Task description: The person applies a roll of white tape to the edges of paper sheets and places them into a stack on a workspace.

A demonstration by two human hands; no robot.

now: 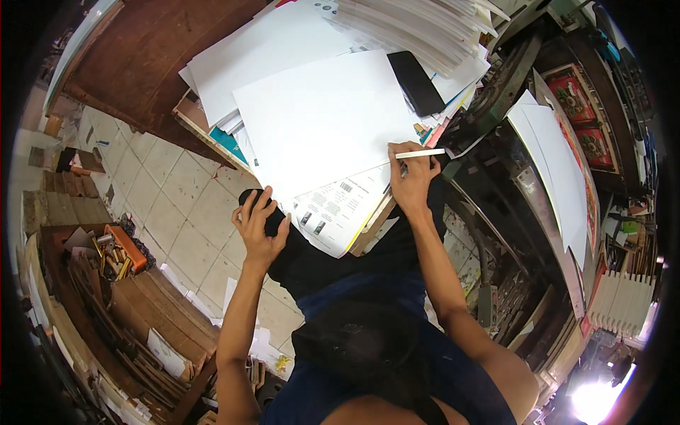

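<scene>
My right hand (411, 180) is closed around a slim white bar-shaped object (419, 153) at the right edge of the paper stack; its exact kind is unclear. Beneath and left of that hand lies a large blank white sheet (322, 117), slightly askew. It partly covers a printed sheet (336, 216) with a barcode, small pictures and a yellow edge stripe. My left hand (259, 228) rests on my dark-clad left knee, fingers apart and nothing in it, close to the sheets' lower left corner.
A black phone (418, 83) lies on the papers at the upper right, beside fanned piles of sheets (418, 28). Dark machinery with white sheets (549, 156) stands on the right. Wooden shelving with an orange box (126, 249) is at the left, past the tiled floor (180, 205).
</scene>
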